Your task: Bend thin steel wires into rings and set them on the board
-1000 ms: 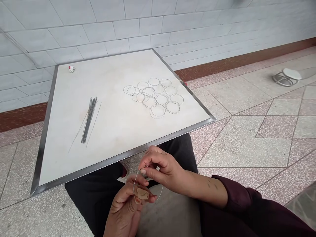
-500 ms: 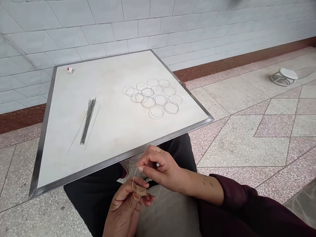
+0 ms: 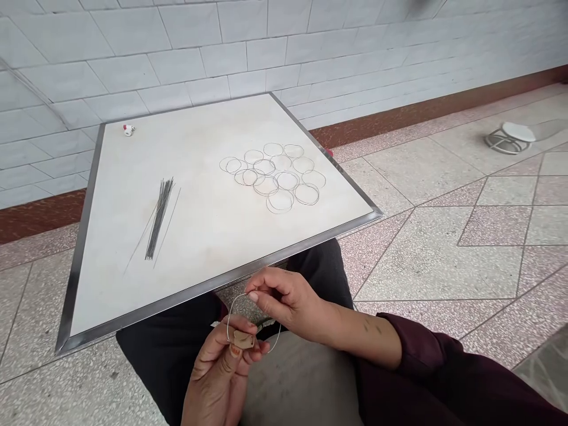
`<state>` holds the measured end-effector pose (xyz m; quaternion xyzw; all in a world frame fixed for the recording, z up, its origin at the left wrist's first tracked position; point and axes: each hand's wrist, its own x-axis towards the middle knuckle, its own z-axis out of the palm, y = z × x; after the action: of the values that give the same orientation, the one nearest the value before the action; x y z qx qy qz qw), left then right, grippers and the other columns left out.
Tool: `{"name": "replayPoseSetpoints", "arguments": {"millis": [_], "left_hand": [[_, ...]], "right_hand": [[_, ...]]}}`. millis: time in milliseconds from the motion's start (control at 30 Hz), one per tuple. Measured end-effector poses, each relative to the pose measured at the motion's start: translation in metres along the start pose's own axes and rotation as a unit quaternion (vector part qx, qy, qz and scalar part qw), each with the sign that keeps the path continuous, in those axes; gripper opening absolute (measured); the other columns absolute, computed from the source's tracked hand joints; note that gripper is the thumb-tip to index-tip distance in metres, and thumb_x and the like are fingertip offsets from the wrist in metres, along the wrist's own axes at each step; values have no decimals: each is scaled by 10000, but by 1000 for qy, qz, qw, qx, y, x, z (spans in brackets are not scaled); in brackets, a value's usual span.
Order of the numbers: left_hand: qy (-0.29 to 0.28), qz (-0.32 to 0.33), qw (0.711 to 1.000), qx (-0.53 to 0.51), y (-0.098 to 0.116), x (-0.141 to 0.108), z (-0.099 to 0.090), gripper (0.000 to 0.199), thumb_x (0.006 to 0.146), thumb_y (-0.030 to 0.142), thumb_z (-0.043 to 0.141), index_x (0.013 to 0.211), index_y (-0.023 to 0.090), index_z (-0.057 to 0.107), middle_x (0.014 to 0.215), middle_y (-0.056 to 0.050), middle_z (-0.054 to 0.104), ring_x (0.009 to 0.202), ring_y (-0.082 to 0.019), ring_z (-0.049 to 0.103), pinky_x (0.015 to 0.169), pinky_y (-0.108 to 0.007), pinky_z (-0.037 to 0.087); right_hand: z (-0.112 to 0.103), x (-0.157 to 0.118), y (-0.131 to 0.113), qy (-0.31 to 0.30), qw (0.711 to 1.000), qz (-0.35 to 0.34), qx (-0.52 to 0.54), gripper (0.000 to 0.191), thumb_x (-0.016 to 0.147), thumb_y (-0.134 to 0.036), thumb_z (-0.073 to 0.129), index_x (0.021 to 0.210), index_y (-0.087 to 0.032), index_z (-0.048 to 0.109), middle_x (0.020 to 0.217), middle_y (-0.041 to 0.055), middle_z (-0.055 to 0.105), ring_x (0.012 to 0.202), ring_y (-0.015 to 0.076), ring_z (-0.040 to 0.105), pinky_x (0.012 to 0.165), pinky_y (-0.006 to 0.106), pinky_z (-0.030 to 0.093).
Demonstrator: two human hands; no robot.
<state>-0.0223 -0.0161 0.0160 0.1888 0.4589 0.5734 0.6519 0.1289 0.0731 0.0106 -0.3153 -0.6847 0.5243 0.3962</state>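
Note:
Over my lap, in front of the table edge, both hands are on a thin wire bent into a loop [image 3: 229,313]. My left hand [image 3: 219,361] is closed, with thumb and fingers pinching a small folded brown piece [image 3: 242,339] that looks like paper or cardboard, against the wire. The top of the loop is pinched between thumb and fingertips of my right hand [image 3: 288,302]. Part of the wire is hidden behind the fingers. Several wire rings [image 3: 279,201] lie overlapping on the right of the table. A bundle of straight wires [image 3: 158,219] rests on its left.
The white table [image 3: 213,219] has a metal-edged rim and stands near a tiled wall [image 3: 177,71]. A small white and red object [image 3: 128,130] sits in its far left corner. On the floor to the right stands a low white stool [image 3: 510,137].
My left hand and the brown piece have shifted slightly left, and the wire loop has come left with them. My right hand still pinches the top, with little movement.

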Motion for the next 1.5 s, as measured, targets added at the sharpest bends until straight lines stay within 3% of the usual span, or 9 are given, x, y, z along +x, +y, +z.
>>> {"name": "replayPoseSetpoints", "arguments": {"millis": [500, 600, 667, 733, 833, 933, 1000, 1200, 1500], "left_hand": [[-4, -19, 1000, 0, -1, -1, -1, 81, 756, 298, 789, 751, 218, 774, 911, -16, 641, 679, -115, 591, 697, -280, 568], [16, -26, 999, -15, -1, 0, -1, 80, 741, 282, 804, 746, 212, 767, 915, -15, 654, 718, -124, 610, 707, -271, 573], [40, -26, 998, -40, -1, 2, -1, 98, 715, 275, 826, 741, 210, 757, 917, -10, 664, 728, -121, 617, 741, -279, 579], [60, -17, 996, -71, -1, 4, -1, 129, 689, 273, 846, 749, 210, 750, 921, -4, 676, 741, -117, 624, 804, -294, 575], [88, 10, 990, -113, -1, 9, -2, 160, 681, 272, 854, 783, 220, 743, 928, 4, 685, 826, -125, 637, 856, -269, 554], [99, 27, 985, -139, -1, 13, -3, 159, 696, 274, 845, 795, 224, 731, 916, 16, 681, 882, -121, 629, 844, -228, 542], [103, 30, 984, -144, -1, 14, -2, 158, 698, 265, 843, 790, 218, 723, 903, 25, 674, 857, -108, 621, 830, -216, 540], [130, 23, 982, -138, -3, 14, 1, 208, 649, 264, 869, 772, 203, 714, 889, 13, 662, 815, -122, 605, 750, -232, 556], [88, 42, 988, -120, -7, 19, 0, 170, 679, 273, 848, 754, 195, 717, 790, 4, 666, 741, -114, 598, 753, -241, 555]], "right_hand": [[-2, 1, 4, -11, 997, -24, -71, 163, 983, -299, 518, 967, -203, 649, 875, 22, 678, 802, 127, 634, 731, 234, 518], [-3, 1, 5, -1, 999, -10, -36, 159, 977, -312, 528, 963, -198, 639, 845, 15, 657, 776, 124, 615, 713, 239, 507], [-5, 1, 7, -16, 998, 41, 41, 191, 982, -360, 520, 1039, -198, 605, 777, -10, 609, 679, 104, 567, 615, 218, 477], [-6, 1, 9, -50, 978, 116, 166, 283, 984, -444, 496, 1114, -198, 545, 755, -28, 572, 581, 79, 498, 506, 187, 412], [-3, 0, 15, -101, 905, 208, 358, 413, 881, -487, 656, 1135, -206, 492, 814, -29, 587, 566, 58, 495, 473, 161, 387], [5, -1, 19, -110, 834, 263, 472, 605, 682, -299, 875, 1145, -230, 492, 877, -36, 624, 659, 61, 581, 559, 157, 459], [11, -2, 20, -105, 816, 271, 500, 596, 643, -210, 894, 1118, -225, 533, 902, -33, 648, 709, 69, 622, 615, 171, 491], [20, -4, 19, -110, 863, 216, 444, 190, 773, -205, 803, 902, -126, 688, 797, 2, 685, 688, 65, 622, 694, 208, 507], [20, -1, 21, -85, 871, 191, 444, 208, 771, -310, 811, 818, -135, 708, 742, 1, 704, 681, 80, 635, 677, 212, 498]]}}
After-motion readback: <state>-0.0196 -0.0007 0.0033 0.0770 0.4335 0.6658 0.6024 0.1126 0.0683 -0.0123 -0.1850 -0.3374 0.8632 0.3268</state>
